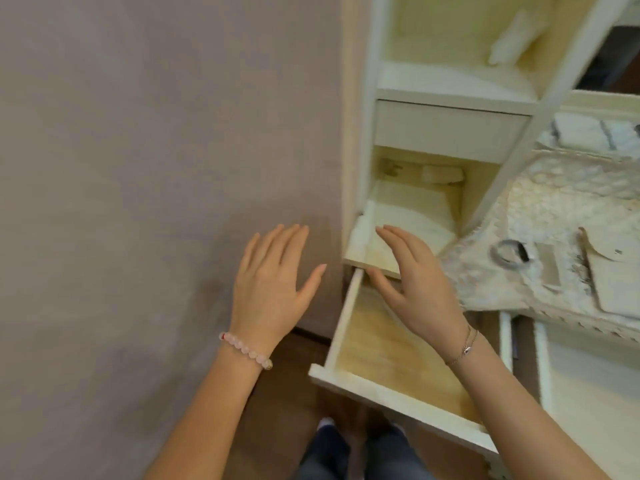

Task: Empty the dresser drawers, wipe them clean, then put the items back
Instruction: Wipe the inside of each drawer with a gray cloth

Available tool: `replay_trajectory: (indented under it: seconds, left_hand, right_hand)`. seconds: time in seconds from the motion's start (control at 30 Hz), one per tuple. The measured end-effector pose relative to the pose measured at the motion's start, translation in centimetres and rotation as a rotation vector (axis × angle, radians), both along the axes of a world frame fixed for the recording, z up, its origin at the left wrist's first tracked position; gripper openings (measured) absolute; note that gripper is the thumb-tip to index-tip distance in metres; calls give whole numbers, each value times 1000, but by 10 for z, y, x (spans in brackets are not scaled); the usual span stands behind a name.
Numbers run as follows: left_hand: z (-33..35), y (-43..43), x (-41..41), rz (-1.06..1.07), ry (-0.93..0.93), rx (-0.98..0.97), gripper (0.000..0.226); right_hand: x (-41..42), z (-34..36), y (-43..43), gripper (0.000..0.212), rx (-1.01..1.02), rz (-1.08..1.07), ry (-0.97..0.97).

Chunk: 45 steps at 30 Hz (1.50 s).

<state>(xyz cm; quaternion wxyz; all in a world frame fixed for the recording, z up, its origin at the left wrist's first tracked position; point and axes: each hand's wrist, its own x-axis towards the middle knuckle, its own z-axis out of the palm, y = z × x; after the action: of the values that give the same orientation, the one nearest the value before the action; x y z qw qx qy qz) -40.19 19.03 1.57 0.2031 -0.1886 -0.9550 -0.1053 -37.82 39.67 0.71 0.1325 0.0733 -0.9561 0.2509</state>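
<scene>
From the head view, a plain mauve wall (156,150) fills the left side, and a white dresser (370,81) stands against it, blurred in places. The lower drawer (398,400) is pulled far out over the dark wooden floor (294,368). Its walls are white-painted, and its flat yellowish wood-grain bottom shows nothing lying on it. Above it the upper drawer (360,233) is partly out. At its back edge lie a pale rounded thing (443,174) and a small dark thing (391,168), both too blurred to name. Over that sits a closed drawer front (446,126), then a shelf (450,84) with a soft white item (512,39) near its right end. The left hand (273,285) is spread flat before the wall, left of the drawers, fingers straight and grasping nothing; a bracelet (246,349) of pale pink beads circles its wrist. The right hand (415,289) is likewise released, fingers extended over the meeting of the two open drawers; a thin chain (464,348) is on its wrist. To the right, a cream lace cloth (554,209) covers the worktop and overhangs its left edge. It carries a grey ring (510,259) and flat brown card (616,282). Below it another white drawer (588,393) stands open. Dark trousers (346,452) show at the bottom.
</scene>
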Motion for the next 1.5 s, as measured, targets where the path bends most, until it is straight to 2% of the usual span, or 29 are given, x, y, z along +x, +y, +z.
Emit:
replay_trajectory:
  seconds: [0.27,0.6,0.97,1.5]
  left_hand:
    - [22,-104,90,492,71,3,55]
    - [29,-127,315,1212,-16,-33,56]
    - [48,-70,552,1810,53,-37,57]
    - [41,25,857,2433,37,-35,58]
  right_hand:
    - [-10,22,-111,61,4,436,-7]
    - [85,34,-205,55,-63,1045,0]
    - [296,51,-286,58,-105,1687,-11]
    - [666,46,-324,56,-102,2345,19]
